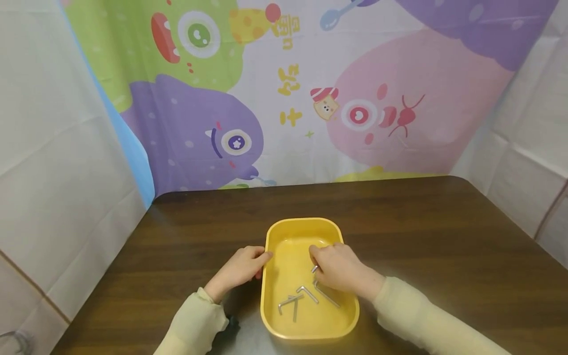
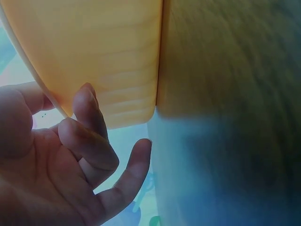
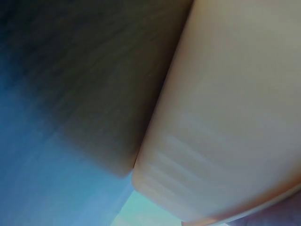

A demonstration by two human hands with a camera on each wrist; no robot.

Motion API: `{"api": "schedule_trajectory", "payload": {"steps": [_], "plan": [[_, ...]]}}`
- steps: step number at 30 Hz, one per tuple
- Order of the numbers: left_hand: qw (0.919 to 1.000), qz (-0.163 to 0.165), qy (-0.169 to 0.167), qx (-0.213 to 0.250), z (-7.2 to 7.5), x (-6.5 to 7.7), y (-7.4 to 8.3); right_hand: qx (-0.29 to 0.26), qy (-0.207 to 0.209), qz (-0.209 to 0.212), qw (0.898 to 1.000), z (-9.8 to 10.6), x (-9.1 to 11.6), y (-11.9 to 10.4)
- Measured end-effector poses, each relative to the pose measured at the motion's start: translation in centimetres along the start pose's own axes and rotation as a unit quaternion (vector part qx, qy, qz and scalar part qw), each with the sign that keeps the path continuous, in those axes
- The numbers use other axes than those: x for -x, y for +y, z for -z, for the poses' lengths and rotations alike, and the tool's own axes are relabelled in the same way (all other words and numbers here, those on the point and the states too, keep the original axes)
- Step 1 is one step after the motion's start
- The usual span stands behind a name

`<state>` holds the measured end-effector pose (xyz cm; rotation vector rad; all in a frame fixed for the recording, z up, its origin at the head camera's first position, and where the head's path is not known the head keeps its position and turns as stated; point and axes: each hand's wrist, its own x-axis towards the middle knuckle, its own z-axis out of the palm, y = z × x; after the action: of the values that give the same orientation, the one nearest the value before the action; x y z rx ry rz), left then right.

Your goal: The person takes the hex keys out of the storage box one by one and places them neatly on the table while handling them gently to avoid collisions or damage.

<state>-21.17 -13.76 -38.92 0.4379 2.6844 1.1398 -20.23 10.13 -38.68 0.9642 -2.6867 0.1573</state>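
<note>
A yellow tray (image 1: 310, 337) with rounded corners stands on the table in the head view. My left hand (image 1: 241, 266) pinches its left rim, thumb over the edge and fingers along the outer wall; the left wrist view shows those fingers (image 2: 89, 113) loosely bent beside the wall. My right hand (image 1: 337, 266) reaches over the right rim into the tray, fingers curled, holding a hex key (image 1: 314, 268) whose short end pokes out below them. Several silver L-shaped hex keys (image 1: 309, 294) lie on the tray floor nearer me. In the right wrist view the tray's outer wall (image 3: 225, 117) hides the fingers.
The dark wood table (image 1: 408, 222) extends around the tray. Behind it hangs a cloth (image 1: 293, 148) printed with cartoon monsters. Pale tiled walls (image 1: 57, 148) flank both sides. A small dark object (image 1: 230, 328) lies beside the left sleeve.
</note>
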Motion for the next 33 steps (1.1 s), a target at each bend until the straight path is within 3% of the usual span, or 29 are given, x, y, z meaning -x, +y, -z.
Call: {"api": "schedule_trajectory", "payload": {"steps": [20, 33], "plan": [[1.0, 0.008, 0.0, -0.003, -0.1, 0.0, 0.0, -0.058, 0.002, -0.031, 0.998, 1.3, 0.4, 0.2], [1.0, 0.008, -0.002, -0.006, -0.1, 0.1, 0.0, -0.078, 0.03, -0.051, 0.995, 2.2, 0.6, 0.4]]}}
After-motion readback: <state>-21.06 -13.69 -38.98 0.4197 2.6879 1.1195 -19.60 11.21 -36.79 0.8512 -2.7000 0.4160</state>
